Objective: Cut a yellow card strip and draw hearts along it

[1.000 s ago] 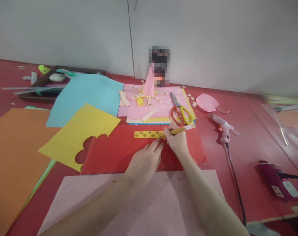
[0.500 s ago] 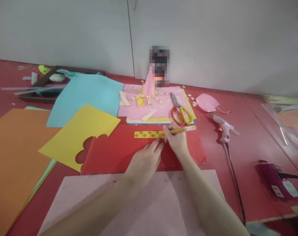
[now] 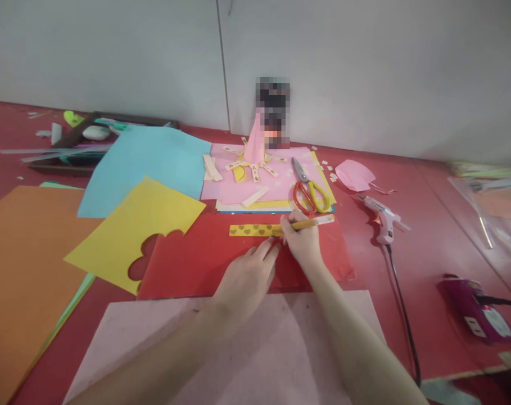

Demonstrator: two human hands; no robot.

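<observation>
My right hand (image 3: pixel 302 241) is closed around a yellow pencil (image 3: pixel 314 223), its tip down on a red paper sheet (image 3: pixel 196 264). My left hand (image 3: pixel 247 281) rests flat on that red sheet, fingers stretched out toward the right hand's fingertips. A yellow strip with heart shapes (image 3: pixel 255 230) lies on the red sheet just beyond both hands. Under my forearms lies a pale pink sheet (image 3: pixel 154 349).
Red-and-yellow scissors (image 3: pixel 308 191) lie on a pink sheet (image 3: pixel 276 185) with a pink cone craft (image 3: pixel 255 147). Yellow paper with a flower cut-out (image 3: pixel 141 233), blue paper (image 3: pixel 145 163) and orange paper (image 3: pixel 23 270) lie left. A glue gun (image 3: pixel 381 216) and its cord sit right.
</observation>
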